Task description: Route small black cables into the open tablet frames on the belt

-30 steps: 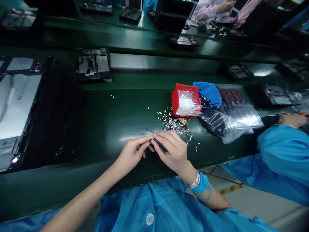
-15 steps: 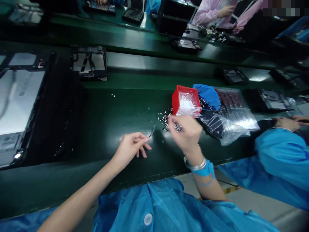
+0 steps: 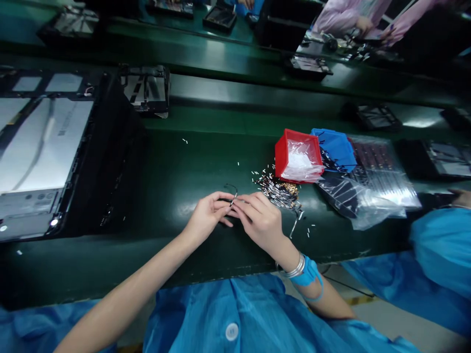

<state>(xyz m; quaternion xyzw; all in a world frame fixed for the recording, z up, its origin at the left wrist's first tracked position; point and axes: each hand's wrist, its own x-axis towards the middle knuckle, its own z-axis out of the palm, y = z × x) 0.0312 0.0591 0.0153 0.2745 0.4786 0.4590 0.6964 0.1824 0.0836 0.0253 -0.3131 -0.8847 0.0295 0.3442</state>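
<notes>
My left hand [image 3: 208,214] pinches a thin black wire [image 3: 231,188] that curls up from its fingertips. My right hand [image 3: 259,219] meets it fingertip to fingertip, pinched on a small piece I cannot make out at the wire's end. Both hands rest on the dark green bench [image 3: 176,176]. Just right of them lies a heap of small silver and gold parts [image 3: 278,190]. Behind the heap stands a red bin [image 3: 298,156] lined with clear plastic, and a blue bin [image 3: 334,148] beside it.
A large open device with a pale back panel [image 3: 40,147] lies at the left. Clear plastic bags [image 3: 371,189] of dark parts lie right of the bins. A co-worker's blue sleeve [image 3: 441,245] is at the right. Trays sit on the far belts.
My right hand reached to the parts heap half a second ago and has come back to the left hand. The left hand kept hold of the wire throughout.
</notes>
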